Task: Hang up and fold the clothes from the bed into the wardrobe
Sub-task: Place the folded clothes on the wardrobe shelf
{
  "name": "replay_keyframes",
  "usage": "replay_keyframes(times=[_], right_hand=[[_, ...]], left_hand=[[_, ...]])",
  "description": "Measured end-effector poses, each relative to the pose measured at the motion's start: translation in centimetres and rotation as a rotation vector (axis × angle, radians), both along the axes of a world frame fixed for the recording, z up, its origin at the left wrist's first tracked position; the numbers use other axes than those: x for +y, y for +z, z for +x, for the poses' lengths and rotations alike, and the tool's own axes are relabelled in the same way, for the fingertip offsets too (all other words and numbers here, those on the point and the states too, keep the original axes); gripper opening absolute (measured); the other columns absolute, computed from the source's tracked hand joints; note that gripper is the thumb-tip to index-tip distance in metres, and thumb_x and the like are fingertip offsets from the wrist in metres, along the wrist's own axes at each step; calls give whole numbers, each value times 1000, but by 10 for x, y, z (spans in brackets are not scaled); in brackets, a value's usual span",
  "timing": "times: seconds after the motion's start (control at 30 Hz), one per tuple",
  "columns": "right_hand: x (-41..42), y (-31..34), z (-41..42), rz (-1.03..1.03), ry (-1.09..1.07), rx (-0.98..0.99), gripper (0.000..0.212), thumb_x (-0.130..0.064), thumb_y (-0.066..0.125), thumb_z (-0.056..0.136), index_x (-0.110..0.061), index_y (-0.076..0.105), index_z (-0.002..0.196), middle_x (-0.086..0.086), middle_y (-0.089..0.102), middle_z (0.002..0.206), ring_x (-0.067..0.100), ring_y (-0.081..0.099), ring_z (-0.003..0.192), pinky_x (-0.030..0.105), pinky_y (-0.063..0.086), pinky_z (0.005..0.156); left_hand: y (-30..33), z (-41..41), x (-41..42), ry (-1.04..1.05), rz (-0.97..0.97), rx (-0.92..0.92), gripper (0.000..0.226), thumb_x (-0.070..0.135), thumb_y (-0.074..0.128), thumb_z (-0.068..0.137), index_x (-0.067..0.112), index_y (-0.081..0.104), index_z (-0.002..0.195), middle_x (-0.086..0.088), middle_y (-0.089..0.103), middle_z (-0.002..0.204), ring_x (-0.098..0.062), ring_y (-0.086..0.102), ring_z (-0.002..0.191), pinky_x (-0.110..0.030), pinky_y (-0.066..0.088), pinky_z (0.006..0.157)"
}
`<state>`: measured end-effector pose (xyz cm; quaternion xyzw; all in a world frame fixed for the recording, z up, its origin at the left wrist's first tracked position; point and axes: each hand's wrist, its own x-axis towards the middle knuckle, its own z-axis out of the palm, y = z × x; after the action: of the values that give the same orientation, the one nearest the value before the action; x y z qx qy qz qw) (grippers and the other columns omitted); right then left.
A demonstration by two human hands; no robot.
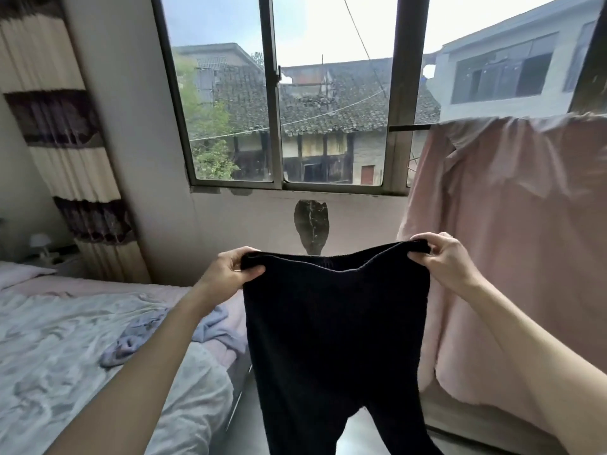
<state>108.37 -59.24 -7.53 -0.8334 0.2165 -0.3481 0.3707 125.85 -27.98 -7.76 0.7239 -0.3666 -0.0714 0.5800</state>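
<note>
Head view: our left hand (230,269) and right hand (440,257) pinch the black trousers (335,339) waistband; keep it taut and level before folding.

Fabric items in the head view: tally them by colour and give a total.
Black: 1, the black knit trousers held up by both hands
Lilac-blue: 1, the crumpled lilac-blue garment on the bed
Pink: 1, the pink draped cloth at right
Total: 3
</note>
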Motion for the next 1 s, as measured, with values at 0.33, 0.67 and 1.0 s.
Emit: replay_keyframes(times=[0.33, 0.67, 1.0], right_hand=[[6, -18, 4, 260, 450, -3, 29, 12, 47, 90, -13, 61, 88, 13, 47, 102, 10, 62, 81, 21, 56, 72], [6, -52, 18, -87, -158, 189, 22, -23, 46, 96, -8, 62, 95, 2, 58, 104, 25, 57, 94, 42, 45, 89], [108, -97, 32, 223, 514, 502, 74, -33, 66, 84, -21, 25, 144, -3, 42, 136, 15, 44, 125, 23, 37, 97]], left_hand=[[-8, -35, -22, -340, 106, -168, 34, -18, 53, 83, 13, 63, 89, -6, 62, 92, -7, 60, 85, -17, 47, 79], [-36, -7, -9, 444, 115, -116, 14, 15, 59, 89, 9, 51, 79, -2, 58, 72, -18, 54, 69, -25, 41, 61], [-65, -27, -1, 85, 139, -139, 24, 0, 55, 90, 23, 52, 81, 8, 56, 73, -2, 54, 70, -7, 40, 65]])
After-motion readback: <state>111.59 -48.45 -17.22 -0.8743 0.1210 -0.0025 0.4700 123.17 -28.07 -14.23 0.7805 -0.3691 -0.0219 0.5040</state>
